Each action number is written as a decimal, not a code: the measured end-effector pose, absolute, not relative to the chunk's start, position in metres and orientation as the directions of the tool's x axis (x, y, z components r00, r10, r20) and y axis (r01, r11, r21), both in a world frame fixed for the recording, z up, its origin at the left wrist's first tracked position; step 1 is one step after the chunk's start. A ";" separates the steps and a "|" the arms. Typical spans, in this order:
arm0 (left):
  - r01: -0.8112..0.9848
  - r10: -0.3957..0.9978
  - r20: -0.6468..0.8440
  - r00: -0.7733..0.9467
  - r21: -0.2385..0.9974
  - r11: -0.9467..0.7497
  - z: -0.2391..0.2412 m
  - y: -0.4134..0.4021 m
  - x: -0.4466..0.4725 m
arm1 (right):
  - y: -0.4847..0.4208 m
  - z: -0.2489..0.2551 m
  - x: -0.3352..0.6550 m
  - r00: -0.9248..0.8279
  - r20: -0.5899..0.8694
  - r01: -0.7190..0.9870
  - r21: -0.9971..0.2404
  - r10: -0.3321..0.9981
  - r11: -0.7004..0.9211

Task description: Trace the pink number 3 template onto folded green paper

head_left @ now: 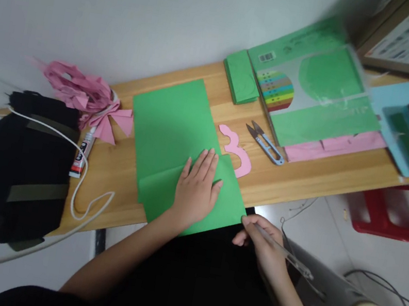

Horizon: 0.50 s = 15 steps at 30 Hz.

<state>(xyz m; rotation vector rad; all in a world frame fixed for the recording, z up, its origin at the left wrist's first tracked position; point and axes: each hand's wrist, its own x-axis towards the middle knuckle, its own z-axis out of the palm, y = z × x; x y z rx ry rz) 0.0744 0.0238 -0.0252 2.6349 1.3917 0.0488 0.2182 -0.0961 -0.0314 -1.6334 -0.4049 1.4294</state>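
A large green sheet of paper [171,126] lies on the table with a crease across its lower part, its near edge reaching past the table edge. My left hand [197,185] rests flat on the sheet, fingers stretched out. At the sheet's near right corner, my right hand [261,235] pinches the paper between thumb and fingers. A clear pen [289,256] is tucked in that same hand, pointing back along the forearm. Beside the sheet lie a pink paper cutout shaped like a 3 [238,151] and thread snips [266,145].
Behind lie folded green paper [241,77] and a green paper pack [314,82] over pink paper [341,147]. On the left are pink paper pieces [81,90], a glue tube [81,156], a white cable [84,180] and a black bag [30,165]. A red stool [370,214] stands below.
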 end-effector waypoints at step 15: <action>0.850 0.850 -0.068 0.522 0.128 -0.511 -0.023 0.036 0.090 | -0.095 -0.034 0.222 0.242 -0.656 -0.310 -0.751 0.715 -0.584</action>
